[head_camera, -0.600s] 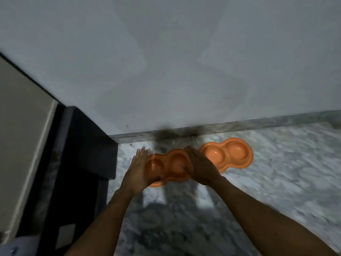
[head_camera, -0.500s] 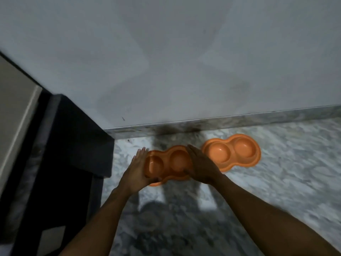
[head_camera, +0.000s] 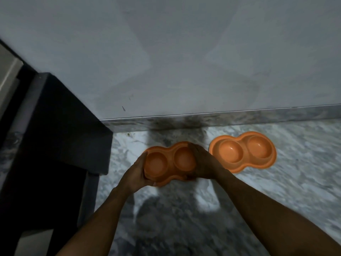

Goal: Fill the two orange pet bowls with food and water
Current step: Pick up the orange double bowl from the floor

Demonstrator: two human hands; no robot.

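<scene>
Two orange double pet bowls are near the wall on a marble floor. The left bowl (head_camera: 168,161) is gripped at both ends: my left hand (head_camera: 136,172) wraps its left end and my right hand (head_camera: 204,163) covers its right end. It looks slightly tilted toward me. Both of its cups are empty. The right bowl (head_camera: 243,151) lies flat on the floor just right of my right hand, with both cups empty.
A grey wall (head_camera: 184,61) rises behind the bowls, with a marble skirting (head_camera: 239,118) at its foot. A dark cabinet or counter block (head_camera: 55,135) stands at the left. The marble floor (head_camera: 184,218) spreads toward me and to the right.
My hands went from resting on the left bowl's ends to closing around them, and the bowl now sits nearer to me. The camera has dropped closer.
</scene>
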